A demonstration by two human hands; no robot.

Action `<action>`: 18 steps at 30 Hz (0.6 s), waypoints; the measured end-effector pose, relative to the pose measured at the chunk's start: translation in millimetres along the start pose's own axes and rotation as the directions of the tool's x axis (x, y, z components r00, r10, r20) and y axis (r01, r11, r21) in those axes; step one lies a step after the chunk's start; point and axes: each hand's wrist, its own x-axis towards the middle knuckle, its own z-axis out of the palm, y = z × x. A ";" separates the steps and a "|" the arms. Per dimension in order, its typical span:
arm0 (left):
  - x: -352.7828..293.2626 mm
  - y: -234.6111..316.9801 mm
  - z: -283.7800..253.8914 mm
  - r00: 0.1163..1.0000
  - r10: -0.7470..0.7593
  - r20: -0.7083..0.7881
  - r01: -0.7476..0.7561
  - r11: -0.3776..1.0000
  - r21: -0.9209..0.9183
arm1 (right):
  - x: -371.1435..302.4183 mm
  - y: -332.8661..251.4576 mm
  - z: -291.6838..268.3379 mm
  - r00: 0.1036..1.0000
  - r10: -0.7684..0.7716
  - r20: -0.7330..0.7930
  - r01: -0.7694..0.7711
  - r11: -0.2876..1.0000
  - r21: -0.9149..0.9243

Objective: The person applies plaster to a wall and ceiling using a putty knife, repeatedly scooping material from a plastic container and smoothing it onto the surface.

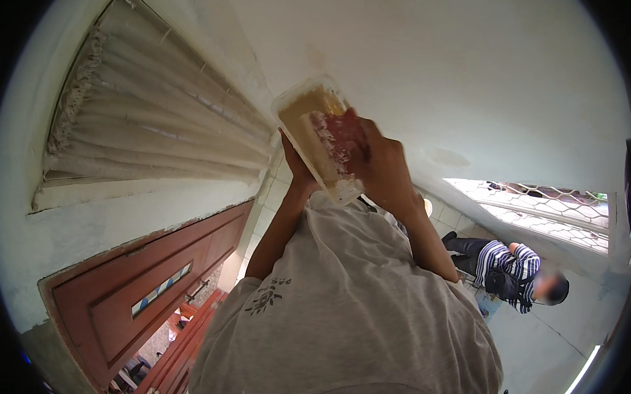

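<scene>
In front of my chest is a clear rectangular plastic container (346,192) with a beige, wet-looking layer inside. My left hand (297,161) supports it from the left side, fingers closed around its edge and partly hidden behind it. Over the container's right side, my right hand (385,156) grips a dark red, block-like thing (338,135) smeared with white. That red thing lies against the inside of the container. Motion blur and my fingers hide its exact kind.
A pale wall (450,67) rises directly ahead. A curtained window (159,98) is at the left, above a reddish-brown door (145,293). To the right, a person in a striped top (509,263) is near a window with a wire grille (552,213). Floor tiles (264,216) show below.
</scene>
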 end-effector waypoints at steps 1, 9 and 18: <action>2.2 0.0 6.8 0.998 -0.040 0.039 0.041 0.999 -0.015 | -3.1 -3.1 -8.6 0.995 0.094 -0.033 -0.090 0.989 0.116; 19.9 -23.1 5.6 0.967 -0.212 0.142 0.199 0.975 0.098 | -19.7 55.2 -28.6 0.940 0.305 -0.153 -0.020 0.497 0.868; 62.7 -76.6 -30.3 0.955 -0.226 0.193 0.165 0.943 0.287 | -32.1 78.2 -60.6 0.990 0.059 0.128 -0.072 -0.571 0.818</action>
